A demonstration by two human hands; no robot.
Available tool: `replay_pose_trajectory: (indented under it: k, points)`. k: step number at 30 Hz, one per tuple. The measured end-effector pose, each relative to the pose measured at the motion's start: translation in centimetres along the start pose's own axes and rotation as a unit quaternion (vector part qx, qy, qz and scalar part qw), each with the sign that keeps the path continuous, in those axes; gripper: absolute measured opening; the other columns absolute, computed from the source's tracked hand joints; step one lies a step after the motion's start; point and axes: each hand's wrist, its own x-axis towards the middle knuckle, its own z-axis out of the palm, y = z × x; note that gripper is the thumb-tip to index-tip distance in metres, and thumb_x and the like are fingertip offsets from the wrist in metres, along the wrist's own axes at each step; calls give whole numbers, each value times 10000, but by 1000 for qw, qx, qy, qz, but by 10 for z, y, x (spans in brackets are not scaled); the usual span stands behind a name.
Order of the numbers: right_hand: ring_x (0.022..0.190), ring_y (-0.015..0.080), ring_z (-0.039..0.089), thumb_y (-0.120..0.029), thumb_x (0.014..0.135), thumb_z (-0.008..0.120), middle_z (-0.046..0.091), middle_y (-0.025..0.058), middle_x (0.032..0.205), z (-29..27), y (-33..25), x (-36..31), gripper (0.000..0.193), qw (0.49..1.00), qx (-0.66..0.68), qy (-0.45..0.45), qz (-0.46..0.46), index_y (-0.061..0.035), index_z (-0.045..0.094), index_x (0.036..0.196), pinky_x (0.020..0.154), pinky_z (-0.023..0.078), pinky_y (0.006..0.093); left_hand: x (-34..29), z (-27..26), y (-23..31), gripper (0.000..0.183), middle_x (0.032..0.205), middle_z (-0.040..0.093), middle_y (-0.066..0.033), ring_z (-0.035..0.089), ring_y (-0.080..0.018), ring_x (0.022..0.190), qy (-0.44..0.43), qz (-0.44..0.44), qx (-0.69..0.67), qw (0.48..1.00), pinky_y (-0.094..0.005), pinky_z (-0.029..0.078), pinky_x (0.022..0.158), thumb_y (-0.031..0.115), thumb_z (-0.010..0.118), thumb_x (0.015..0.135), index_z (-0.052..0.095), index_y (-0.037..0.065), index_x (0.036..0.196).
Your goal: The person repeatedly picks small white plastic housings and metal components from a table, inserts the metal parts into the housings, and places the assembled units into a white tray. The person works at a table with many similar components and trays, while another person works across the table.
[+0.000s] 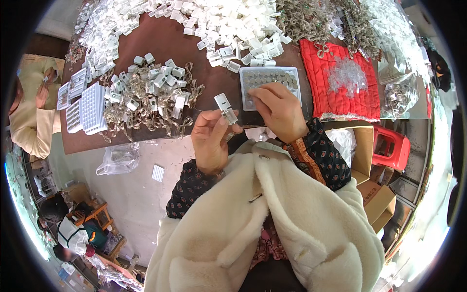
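My left hand [210,143] pinches a small white plastic case [223,102] upright between thumb and fingers, near the table's front edge. Over a shallow pale tray [270,68], my right hand [283,111] has its thumb and fingertips closed together. Whatever those fingertips hold, if anything, is too small to make out. Several round silvery discs, like button cells [277,78], lie in the tray, and my right hand covers part of them. Left of my left hand sits a heap of coiled thin wires [141,117] with white cases [158,80] among them.
A big pile of white cases [238,24] covers the table's far side. To the right, clear plastic pieces [346,75] lie on a red quilted cloth [311,63]. White pitted trays [92,109] stand at the left edge, beside another person's sleeve [41,131]. A red stool [396,148] is at right.
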Motion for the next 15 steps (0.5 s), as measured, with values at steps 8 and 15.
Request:
replay_pose_trajectory:
  k: [8, 15]
  points:
    - [878, 307, 627, 13, 774, 645, 599, 107, 917, 6, -4, 6, 218, 990, -113, -78, -40, -45, 649, 983, 719, 530, 397, 4, -2, 4, 152, 1121, 680, -201, 695, -219, 887, -35, -25, -32, 999, -357, 593, 798, 18, 588, 978, 569, 31, 1129]
    - [807, 309, 619, 13, 777, 685, 609, 106, 922, -9, -27, 8, 207, 996, 85, -15, 28, -52, 666, 973, 687, 523, 385, 9, 5, 2, 136, 1082, 696, -171, 694, -220, 872, -51, -16, -58, 997, -362, 595, 801, 13, 584, 981, 591, 26, 1116]
